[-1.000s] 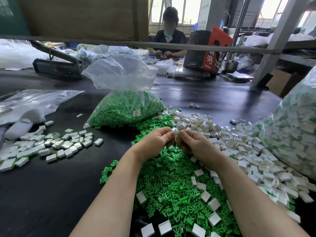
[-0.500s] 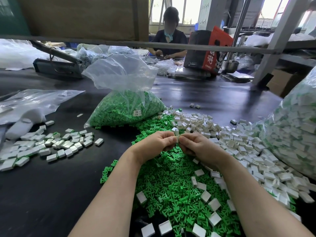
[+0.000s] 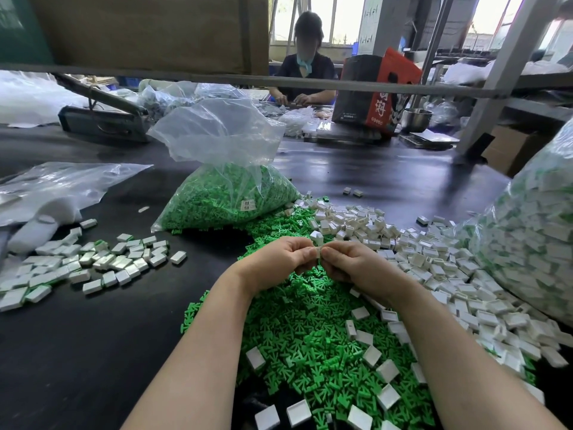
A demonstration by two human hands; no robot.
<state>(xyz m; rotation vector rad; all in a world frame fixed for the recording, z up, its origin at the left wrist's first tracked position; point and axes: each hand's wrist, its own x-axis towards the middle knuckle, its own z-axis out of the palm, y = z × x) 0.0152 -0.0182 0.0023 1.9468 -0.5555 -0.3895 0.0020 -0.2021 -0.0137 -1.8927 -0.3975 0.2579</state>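
Work is going on right over the heap of green pieces [image 3: 310, 330]: the left hand [image 3: 276, 262] and right hand [image 3: 356, 265] are pinching one small white cap [image 3: 317, 252] between their fingertips, with loose white caps [image 3: 418, 259] lying just beside them on the dark table [image 3: 93, 336].

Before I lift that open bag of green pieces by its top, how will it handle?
The bag will probably sag and shift: its film is thin, crumpled, and packed with small loose green pieces. It looks fairly heavy for such film, bulging wide on the table. Its mouth stands open, so tipping may spill pieces.
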